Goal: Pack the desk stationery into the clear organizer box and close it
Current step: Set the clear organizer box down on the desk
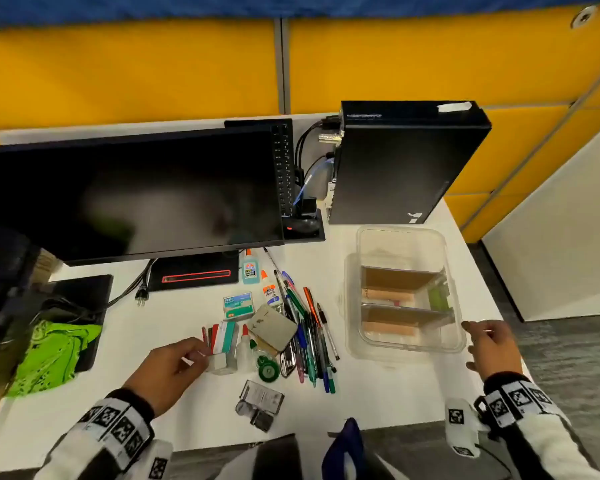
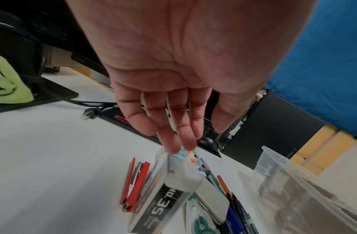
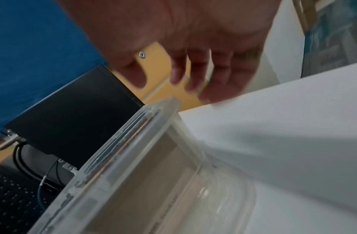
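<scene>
Fingers [image 2: 171,126] of left hand [image 1: 168,363] loose over clear box [image 2: 162,204]

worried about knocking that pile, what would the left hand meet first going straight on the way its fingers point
Most likely the small clear box with the black label, right beside the red stapler; the left hand seems nearly on it.

Even indoor light, wide-angle bending at edges, right wrist view motion-blurred, soft desk shadows

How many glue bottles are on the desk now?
3 glue bottles: one by the monitor base, one beside the pens, one near the left hand. Others may be hidden.
</scene>
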A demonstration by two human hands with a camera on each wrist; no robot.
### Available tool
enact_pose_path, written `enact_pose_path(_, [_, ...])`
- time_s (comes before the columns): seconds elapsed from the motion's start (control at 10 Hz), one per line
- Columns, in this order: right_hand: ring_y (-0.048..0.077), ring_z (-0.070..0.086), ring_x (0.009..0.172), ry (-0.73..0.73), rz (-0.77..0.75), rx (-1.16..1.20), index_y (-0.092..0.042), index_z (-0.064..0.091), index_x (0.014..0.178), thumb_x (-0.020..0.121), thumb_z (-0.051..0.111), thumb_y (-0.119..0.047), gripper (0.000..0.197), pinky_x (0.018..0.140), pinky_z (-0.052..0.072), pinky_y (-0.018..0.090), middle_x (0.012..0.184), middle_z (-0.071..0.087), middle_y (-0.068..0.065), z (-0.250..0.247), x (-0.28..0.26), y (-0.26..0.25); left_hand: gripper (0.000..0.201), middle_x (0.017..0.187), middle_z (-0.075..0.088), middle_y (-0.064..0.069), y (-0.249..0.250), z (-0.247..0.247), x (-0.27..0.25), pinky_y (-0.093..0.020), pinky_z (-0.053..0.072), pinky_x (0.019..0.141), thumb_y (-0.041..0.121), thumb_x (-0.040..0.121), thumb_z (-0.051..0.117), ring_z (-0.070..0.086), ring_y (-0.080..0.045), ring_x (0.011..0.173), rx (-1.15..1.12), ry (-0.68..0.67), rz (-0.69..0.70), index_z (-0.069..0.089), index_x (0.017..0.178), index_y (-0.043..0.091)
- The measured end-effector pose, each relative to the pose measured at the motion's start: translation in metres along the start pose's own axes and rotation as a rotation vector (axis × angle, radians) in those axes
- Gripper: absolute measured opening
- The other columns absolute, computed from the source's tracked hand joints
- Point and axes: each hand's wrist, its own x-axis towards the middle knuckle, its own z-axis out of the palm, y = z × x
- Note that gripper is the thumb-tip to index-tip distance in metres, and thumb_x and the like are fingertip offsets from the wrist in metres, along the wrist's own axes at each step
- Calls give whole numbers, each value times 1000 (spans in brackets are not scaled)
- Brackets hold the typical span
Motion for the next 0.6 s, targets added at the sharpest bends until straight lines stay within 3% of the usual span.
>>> enact_pose_path(0.1, [44, 65, 104, -197, 112, 103, -16, 58, 119, 92, 70, -23, 31, 85, 59, 58, 118, 62, 15, 9, 18, -1, 22, 103, 64, 13, 6, 9, 7, -17, 51, 70, 30, 88, 70, 64, -7, 80, 47, -18, -22, 57, 103, 40])
enact_pose_path(0.2, [50, 70, 98, -288, 158, 127, -2, 69, 111, 93, 63, -1, 19, 88, 58, 56, 118, 69, 22, 17, 21, -9, 42, 117, 53, 7, 8, 22, 14, -18, 51, 79, 45, 84, 69, 59, -6, 89, 213, -93, -85, 53, 122, 39])
enact_pose_path(0.3, [53, 71, 93, -255, 139, 143, 7, 67, 109, 100, 48, 3, 21, 91, 56, 57, 117, 69, 28, 23, 28, -9, 51, 124, 53, 1, 9, 30, 19, -27, 51, 91, 44, 85, 65, 60, -16, 105, 412, -143, -172, 52, 133, 34])
enact_pose_path(0.4, [49, 73, 92, -243, 37, 163, 3, 68, 107, 99, 47, 6, 22, 81, 62, 54, 117, 71, 27, 19, 32, -12, 47, 121, 60, -2, 8, 38, 25, -26, 48, 90, 38, 87, 67, 60, -18, 108, 420, -107, -163, 58, 132, 29])
enact_pose_path(0.5, [57, 63, 114, -371, 16, 267, -5, 68, 120, 93, 61, 1, 29, 86, 60, 57, 129, 62, 36, 3, 36, -16, 43, 114, 62, -2, 4, 38, 28, -20, 45, 80, 37, 86, 70, 60, -16, 97, 353, -56, -151, 63, 127, 29])
enact_pose_path(0.6, [81, -20, 124, -977, 94, 860, 11, -10, 150, 110, -5, -20, 51, 104, -32, 71, 139, -28, 46, -13, 80, 24, 44, 112, 61, -1, -5, 33, 27, -15, 47, 75, 33, 80, 77, 61, -11, 85, 252, -40, -171, 65, 122, 26])
